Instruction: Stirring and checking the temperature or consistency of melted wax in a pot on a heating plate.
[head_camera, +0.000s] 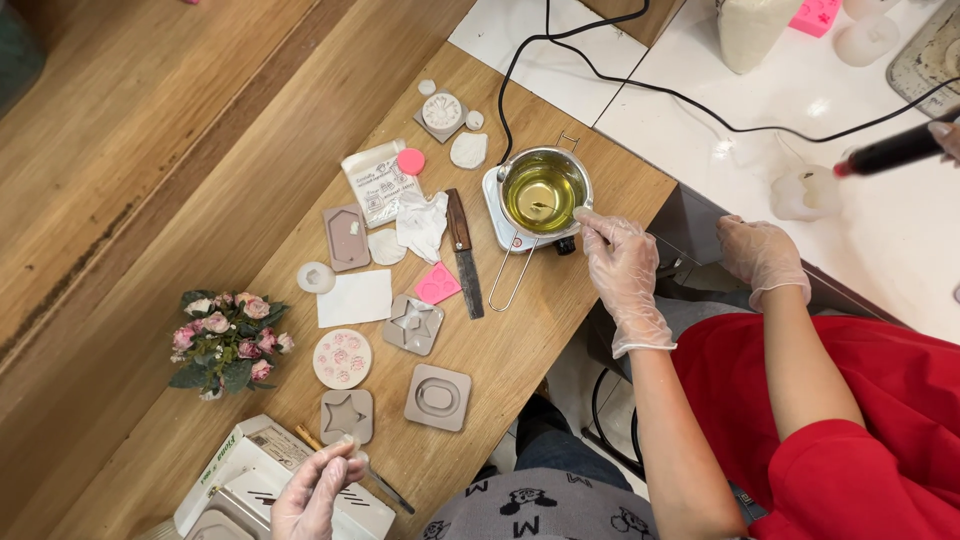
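Note:
My left hand (312, 492), in a clear glove, is at the bottom edge above a white box (240, 475). Its fingertips pinch a small pale piece, too small to name. It hovers just below a grey star mould (347, 415). My right hand is out of view. A co-worker in a red top sits at the right. One of that person's gloved hands (622, 262) touches the rim of a small metal pot (543, 190) of yellow liquid on a white hotplate. The co-worker's other gloved hand (760, 255) rests by the white counter's edge.
The wooden table (520, 330) holds grey moulds (437, 397), a round flowered mould (342, 358), pink pieces (437, 285), a knife (464, 255), crumpled tissue (422, 222) and a posy of roses (228, 340). A black cord (640, 85) crosses the white counter. Another person's hand holds a dark tool (890, 152) at top right.

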